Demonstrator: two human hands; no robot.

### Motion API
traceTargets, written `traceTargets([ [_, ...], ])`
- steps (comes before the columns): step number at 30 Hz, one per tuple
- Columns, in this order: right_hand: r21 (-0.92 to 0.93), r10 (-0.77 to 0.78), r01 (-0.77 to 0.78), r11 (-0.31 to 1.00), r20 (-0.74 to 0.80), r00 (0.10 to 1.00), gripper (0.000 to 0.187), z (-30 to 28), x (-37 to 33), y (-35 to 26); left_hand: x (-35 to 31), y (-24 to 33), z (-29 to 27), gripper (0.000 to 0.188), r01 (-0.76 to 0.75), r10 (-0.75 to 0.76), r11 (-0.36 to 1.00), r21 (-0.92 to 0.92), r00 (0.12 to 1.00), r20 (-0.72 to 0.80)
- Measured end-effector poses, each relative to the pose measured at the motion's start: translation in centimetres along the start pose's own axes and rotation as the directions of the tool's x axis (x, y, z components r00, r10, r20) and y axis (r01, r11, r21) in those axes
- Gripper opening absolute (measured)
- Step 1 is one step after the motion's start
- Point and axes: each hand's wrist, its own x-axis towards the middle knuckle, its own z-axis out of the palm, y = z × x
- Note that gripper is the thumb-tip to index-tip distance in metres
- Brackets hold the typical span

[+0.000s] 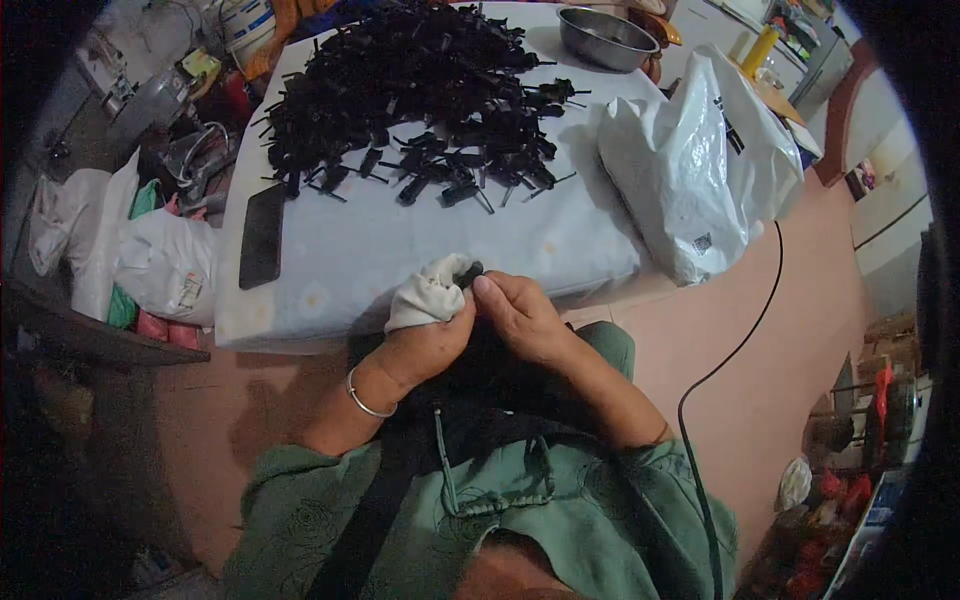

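Note:
Just in front of the table's near edge, my two hands meet. My left hand (pixel 432 348), with a silver bangle at the wrist, is closed; a white cloth (pixel 424 294), perhaps a part glove, covers its fingers. A small black part (pixel 471 274) sticks out at the cloth's edge, between both hands. The thumb and fingers of my right hand (pixel 522 314) pinch it from the other side. Most of that part is hidden by my fingers. Farther off, a big heap of black plastic parts (pixel 400 90) with thin pins covers the far side of the table.
The table has a pale patterned cover (pixel 440 235). A dark phone (pixel 262 237) lies at its left edge, and a metal bowl (pixel 607 42) stands far right. A large white plastic bag (pixel 690 170) leans at the right edge. A black cable (pixel 733 355) runs across the floor.

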Motion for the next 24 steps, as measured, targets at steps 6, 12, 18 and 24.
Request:
traceTargets([
  [6,-0.07,-0.043,0.036,0.997,-0.101,0.994,0.029,1.1,-0.2,-0.5,0.4,1.3,-0.3,0.021,-0.195,0.199,0.941,0.278,0.98,0.014],
  [12,0.106,0.024,-0.012,0.994,-0.118,0.993,0.029,2.0,-0.1,0.4,-0.3,0.2,-0.1,0.021,-0.198,0.197,0.923,0.329,0.98,0.036],
  [18,0.281,0.102,-0.124,0.952,0.093,0.991,0.028,0.4,-1.0,-1.0,-0.5,0.9,-0.4,0.022,0.166,-0.175,0.968,-0.186,0.984,-0.032],
  [24,0.169,0.057,-0.059,0.984,0.019,0.998,0.029,0.8,-0.9,-1.8,-0.4,0.9,-0.6,0.021,-0.012,0.011,1.0,-0.028,1.0,-0.022],
])
